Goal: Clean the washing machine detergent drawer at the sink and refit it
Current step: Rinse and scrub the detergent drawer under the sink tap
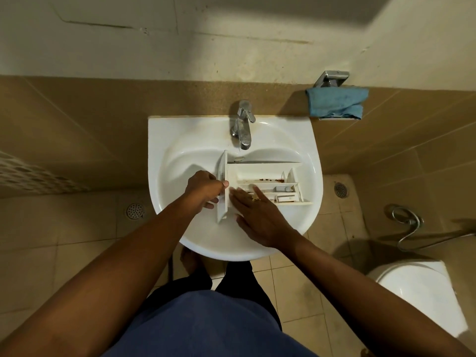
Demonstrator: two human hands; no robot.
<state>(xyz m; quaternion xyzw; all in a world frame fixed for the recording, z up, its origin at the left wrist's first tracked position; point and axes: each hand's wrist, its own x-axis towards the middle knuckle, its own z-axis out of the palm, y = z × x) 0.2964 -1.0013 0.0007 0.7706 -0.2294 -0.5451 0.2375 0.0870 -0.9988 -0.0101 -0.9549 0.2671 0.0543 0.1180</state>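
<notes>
The detergent drawer [268, 176] was laid lengthwise across the basin of the white sink [180, 161], just below the tap [242, 124], with its open compartments turned upward and its front panel [222, 171] standing on edge at the left end. The left arm was stretched forward from the lower left, and the left hand [203, 189] was closed round the front panel: the thumb was hooked over the panel's inner face, while the fingers were curled behind and beneath it. The right arm was brought in from the lower right, and the right hand [257, 212] was held flat, palm down, over the near left part of the drawer. Its fingers were kept straight and slightly spread, nothing being gripped, and the forefinger was extended into one of the narrow near compartments. Whether the palm was pressed against the drawer could not be told. Brown residue [273, 180] was seen along the divider of the far compartment. A blue cloth [337, 103] was draped on a wall holder to the right of the sink.
</notes>
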